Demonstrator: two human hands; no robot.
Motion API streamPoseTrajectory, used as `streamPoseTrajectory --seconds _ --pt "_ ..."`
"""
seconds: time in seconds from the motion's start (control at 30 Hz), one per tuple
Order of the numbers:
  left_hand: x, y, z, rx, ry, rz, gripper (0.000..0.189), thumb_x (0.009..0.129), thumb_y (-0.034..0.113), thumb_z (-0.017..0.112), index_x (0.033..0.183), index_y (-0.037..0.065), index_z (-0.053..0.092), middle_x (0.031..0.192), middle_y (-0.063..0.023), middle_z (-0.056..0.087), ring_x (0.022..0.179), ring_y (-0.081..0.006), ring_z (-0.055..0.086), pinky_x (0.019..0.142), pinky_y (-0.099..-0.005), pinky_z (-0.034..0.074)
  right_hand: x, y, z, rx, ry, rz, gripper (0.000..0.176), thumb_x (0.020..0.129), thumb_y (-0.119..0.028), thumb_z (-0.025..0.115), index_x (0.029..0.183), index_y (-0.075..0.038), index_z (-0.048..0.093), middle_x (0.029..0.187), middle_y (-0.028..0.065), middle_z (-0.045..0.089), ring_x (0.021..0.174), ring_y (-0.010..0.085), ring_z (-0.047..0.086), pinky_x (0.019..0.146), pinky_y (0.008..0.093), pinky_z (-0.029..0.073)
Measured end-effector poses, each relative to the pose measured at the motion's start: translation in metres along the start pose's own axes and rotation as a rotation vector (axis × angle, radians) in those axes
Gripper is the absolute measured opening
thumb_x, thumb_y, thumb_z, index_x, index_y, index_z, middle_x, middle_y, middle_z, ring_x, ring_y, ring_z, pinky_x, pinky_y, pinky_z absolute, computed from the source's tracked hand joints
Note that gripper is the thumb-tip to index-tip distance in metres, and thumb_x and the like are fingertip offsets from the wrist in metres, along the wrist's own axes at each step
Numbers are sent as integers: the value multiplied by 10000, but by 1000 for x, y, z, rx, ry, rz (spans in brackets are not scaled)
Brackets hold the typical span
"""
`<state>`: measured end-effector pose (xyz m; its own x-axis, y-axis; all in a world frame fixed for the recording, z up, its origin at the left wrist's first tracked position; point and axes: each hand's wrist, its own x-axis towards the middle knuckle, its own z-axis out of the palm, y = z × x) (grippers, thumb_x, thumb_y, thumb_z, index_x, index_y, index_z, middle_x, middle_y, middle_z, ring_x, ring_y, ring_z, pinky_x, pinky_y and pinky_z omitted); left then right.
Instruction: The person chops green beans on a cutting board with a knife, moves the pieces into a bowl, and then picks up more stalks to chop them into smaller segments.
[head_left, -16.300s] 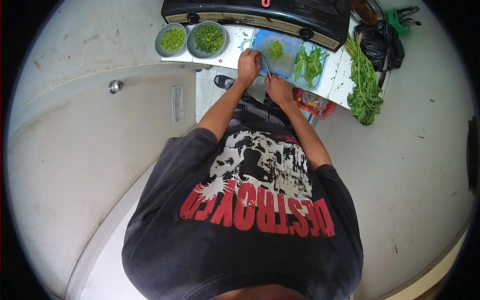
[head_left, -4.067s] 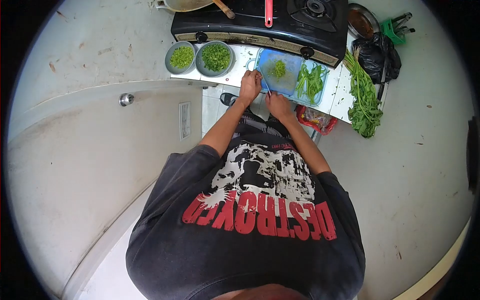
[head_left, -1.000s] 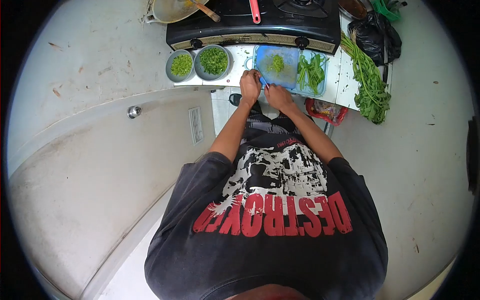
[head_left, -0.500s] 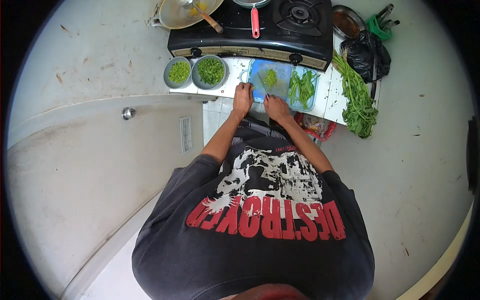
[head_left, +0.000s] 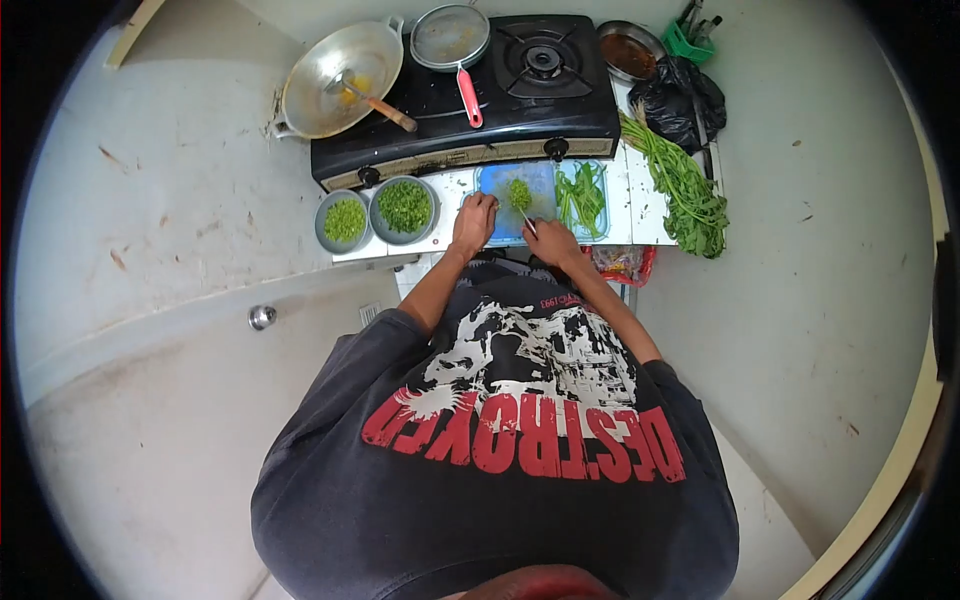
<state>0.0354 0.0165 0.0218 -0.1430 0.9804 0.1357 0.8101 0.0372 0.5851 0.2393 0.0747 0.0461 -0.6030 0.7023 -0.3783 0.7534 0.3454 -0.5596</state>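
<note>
My right hand (head_left: 550, 241) is closed round the handle of a knife (head_left: 527, 221), whose blade points up and left at a small heap of chopped greens (head_left: 519, 194) on the blue cutting board (head_left: 490, 179). At the board's left edge is my left hand (head_left: 475, 220), its fingers curled together; what they hold, if anything, is too small to make out. Uncut leafy greens (head_left: 581, 198) lie on the board's right part. Left of my left hand are two grey bowls, one with dark chopped leaves (head_left: 404, 206), the other with lighter chopped pieces (head_left: 344, 220).
Behind the board stands a black gas stove (head_left: 450, 130) with a wok (head_left: 320, 90), a ladle and a red-handled strainer (head_left: 449, 38). To the right are a bunch of greens (head_left: 690, 200), a black plastic bag (head_left: 680, 102), a metal pan (head_left: 630, 51) and a green basket (head_left: 688, 43).
The view has tilted up, so the counter and stove sit lower and more of the wok and strainer shows. The knife blade has shifted from beside the heap to its near edge.
</note>
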Motion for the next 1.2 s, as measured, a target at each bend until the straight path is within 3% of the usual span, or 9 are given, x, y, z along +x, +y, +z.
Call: streamPoseTrajectory --seconds 0.1,0.2,0.57,1.2 --pt "5 -9 -2 -73 -48 35 89 888 50 591 959 20 636 920 -176 586 910 -393 574 802 -485 491 -2 -5 14 -49 42 7 479 967 -434 502 1013 15 663 869 272 682 855 461 670 815 531 532" --pt "9 -17 -5 -112 -93 68 81 881 26 583 952 10 618 923 -184 571 918 -401 575 789 -496 494 -6 -17 25 -9 33 3 501 980 -443 490 979 33 648 899 329 656 879 488 651 823 559 516" --pt "14 -39 9 -348 -105 121 82 863 -22 561 932 -15 605 900 -224 546 836 -452 588 754 -499 491 -14 -58 60 -20 145 220 514 1005 -437 450 971 46 622 808 313 667 781 488 666 745 555 541" --pt "23 -40 8 -279 -187 74 84 837 4 586 905 -3 635 871 -224 598 841 -431 609 772 -499 502 5 -55 79 -59 163 305 503 1009 -458 426 1043 5 620 832 291 683 810 466 680 745 545 545"
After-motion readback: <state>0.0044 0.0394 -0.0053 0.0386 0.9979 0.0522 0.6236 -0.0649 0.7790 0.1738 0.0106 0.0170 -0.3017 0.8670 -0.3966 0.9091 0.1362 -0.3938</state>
